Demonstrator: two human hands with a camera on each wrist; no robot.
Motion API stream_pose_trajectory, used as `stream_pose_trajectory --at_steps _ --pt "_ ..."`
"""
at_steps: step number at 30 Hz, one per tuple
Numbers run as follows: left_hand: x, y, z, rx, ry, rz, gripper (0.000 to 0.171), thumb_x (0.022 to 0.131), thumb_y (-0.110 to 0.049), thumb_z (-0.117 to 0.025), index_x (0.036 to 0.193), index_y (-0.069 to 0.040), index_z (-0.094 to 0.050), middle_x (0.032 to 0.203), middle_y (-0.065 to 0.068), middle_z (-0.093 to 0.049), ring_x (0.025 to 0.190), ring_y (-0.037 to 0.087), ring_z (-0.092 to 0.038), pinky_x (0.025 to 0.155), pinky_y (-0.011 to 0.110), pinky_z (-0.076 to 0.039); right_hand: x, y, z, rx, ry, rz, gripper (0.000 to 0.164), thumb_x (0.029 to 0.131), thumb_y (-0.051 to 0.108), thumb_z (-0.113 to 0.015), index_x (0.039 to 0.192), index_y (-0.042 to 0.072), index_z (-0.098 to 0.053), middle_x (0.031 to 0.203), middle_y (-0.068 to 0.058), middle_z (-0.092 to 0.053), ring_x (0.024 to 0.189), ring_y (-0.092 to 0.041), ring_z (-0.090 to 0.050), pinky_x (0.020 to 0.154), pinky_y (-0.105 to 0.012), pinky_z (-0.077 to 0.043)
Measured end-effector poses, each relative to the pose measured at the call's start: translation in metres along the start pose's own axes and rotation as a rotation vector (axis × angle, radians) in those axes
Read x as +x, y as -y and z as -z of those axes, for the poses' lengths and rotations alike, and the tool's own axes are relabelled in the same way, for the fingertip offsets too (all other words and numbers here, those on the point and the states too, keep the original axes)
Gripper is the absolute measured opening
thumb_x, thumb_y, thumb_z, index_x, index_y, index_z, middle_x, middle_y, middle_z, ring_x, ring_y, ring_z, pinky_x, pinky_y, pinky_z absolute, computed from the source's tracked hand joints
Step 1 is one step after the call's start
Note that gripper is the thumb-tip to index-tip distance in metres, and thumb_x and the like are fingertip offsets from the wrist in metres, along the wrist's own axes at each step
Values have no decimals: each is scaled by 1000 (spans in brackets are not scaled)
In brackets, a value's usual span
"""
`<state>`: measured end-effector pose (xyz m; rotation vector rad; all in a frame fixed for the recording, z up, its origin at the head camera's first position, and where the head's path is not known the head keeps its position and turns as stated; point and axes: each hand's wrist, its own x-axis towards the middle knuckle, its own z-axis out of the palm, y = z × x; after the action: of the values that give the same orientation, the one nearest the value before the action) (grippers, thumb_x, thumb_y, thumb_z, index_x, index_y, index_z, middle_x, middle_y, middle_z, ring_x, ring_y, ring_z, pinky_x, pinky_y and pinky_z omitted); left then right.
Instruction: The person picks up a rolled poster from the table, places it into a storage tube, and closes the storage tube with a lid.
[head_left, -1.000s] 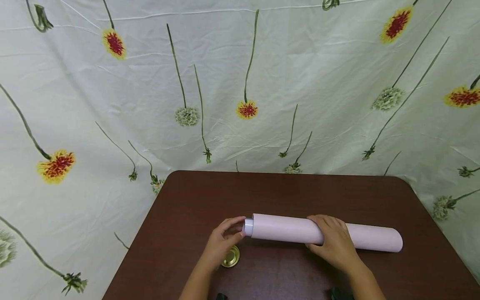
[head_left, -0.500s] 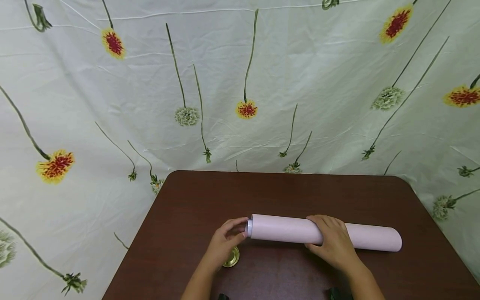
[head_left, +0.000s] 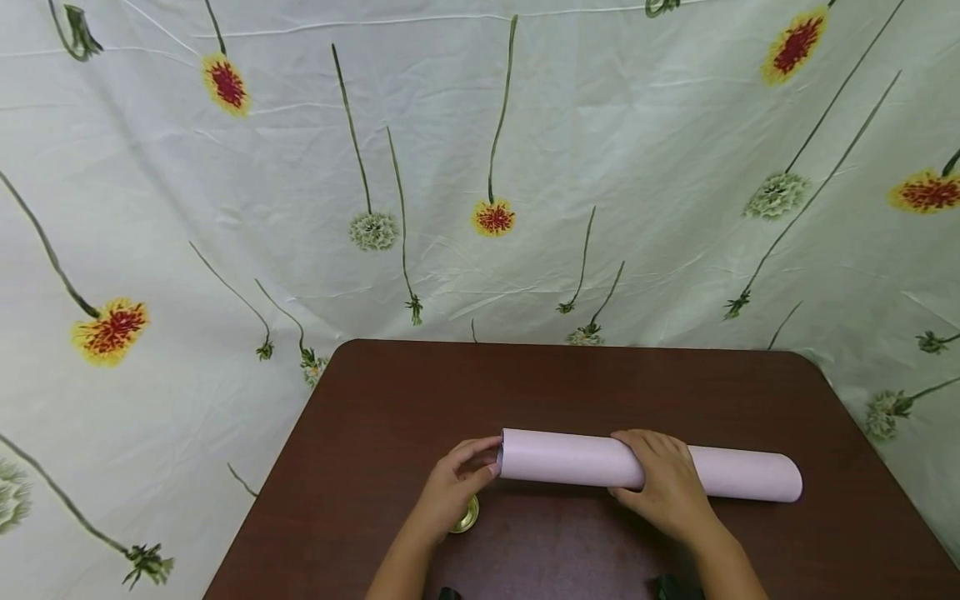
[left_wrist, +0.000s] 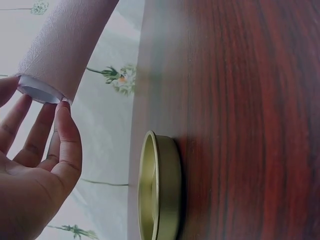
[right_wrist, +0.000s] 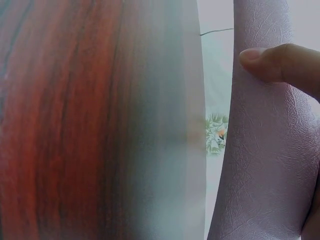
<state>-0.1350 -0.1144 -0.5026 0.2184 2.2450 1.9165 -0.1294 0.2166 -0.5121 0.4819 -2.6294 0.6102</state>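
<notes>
A long pale pink tube (head_left: 558, 457) with a leather-like texture lies nearly level above the table. My right hand (head_left: 667, 483) grips it around the middle, and its thumb (right_wrist: 270, 62) presses on the tube's side in the right wrist view. At the tube's left end, my left hand (head_left: 450, 492) holds the rim between thumb and fingers. In the left wrist view, a pale whitish inner edge (left_wrist: 40, 90) shows inside that open end, with the fingertips around it. A round gold cap (left_wrist: 170, 187) rests on the table below the left hand, partly hidden by it in the head view.
The dark brown wooden table (head_left: 480, 383) has rounded far corners. Behind it hangs a white cloth (head_left: 660, 150) printed with flowers. Dark objects (head_left: 667, 587) show near the wrists at the bottom edge of the head view.
The whitish inner piece, sticking out of the tube's left end before, has slid inside. My left hand has moved slightly right with it. The right hand keeps its grip.
</notes>
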Motion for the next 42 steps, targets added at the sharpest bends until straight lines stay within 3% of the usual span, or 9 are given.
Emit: stream_pose_trajectory --at_steps 13,20,26,32,37,42 --pt "0 1 -2 47 5 -24 33 102 -20 -59 134 -15 -66 138 6 -62 121 15 -58 92 24 -52 0 -1 -2 -3 -4 4 75 58 28 -95 125 15 -65 119 -6 -68 115 -33 -61 100 -53 -37" --pt "0 1 -5 50 10 -43 37 99 -5 -56 134 -6 -64 137 14 -62 126 27 -58 95 20 -49 -1 -1 -3 -11 -6 9 75 58 28 -96 125 15 -65 119 -6 -68 115 -33 -61 100 -53 -37" --pt "-1 1 -6 63 29 -51 40 96 -3 -55 136 -2 -61 140 16 -60 127 32 -57 95 18 -48 -1 -1 -3 -15 4 12 75 58 28 -96 125 15 -65 119 -6 -68 114 -33 -61 99 -53 -38" --pt "0 1 -6 70 25 -50 40 96 -4 -57 136 -4 -62 137 14 -62 125 29 -59 95 18 -49 -1 0 -3 -17 9 16 75 58 28 -95 126 15 -64 119 -5 -68 114 -32 -61 99 -53 -38" --pt "-2 1 -2 71 -7 -37 38 97 -5 -58 134 -11 -65 131 11 -65 121 26 -61 94 19 -50 0 1 -2 -16 35 7 75 61 29 -95 128 15 -64 121 -5 -68 116 -32 -61 100 -54 -38" --pt "-3 -1 6 67 -38 -39 39 96 0 -58 134 -11 -62 131 14 -65 120 32 -61 93 21 -51 2 2 3 -8 55 7 74 63 30 -94 129 14 -63 121 -5 -67 116 -32 -61 99 -54 -38"
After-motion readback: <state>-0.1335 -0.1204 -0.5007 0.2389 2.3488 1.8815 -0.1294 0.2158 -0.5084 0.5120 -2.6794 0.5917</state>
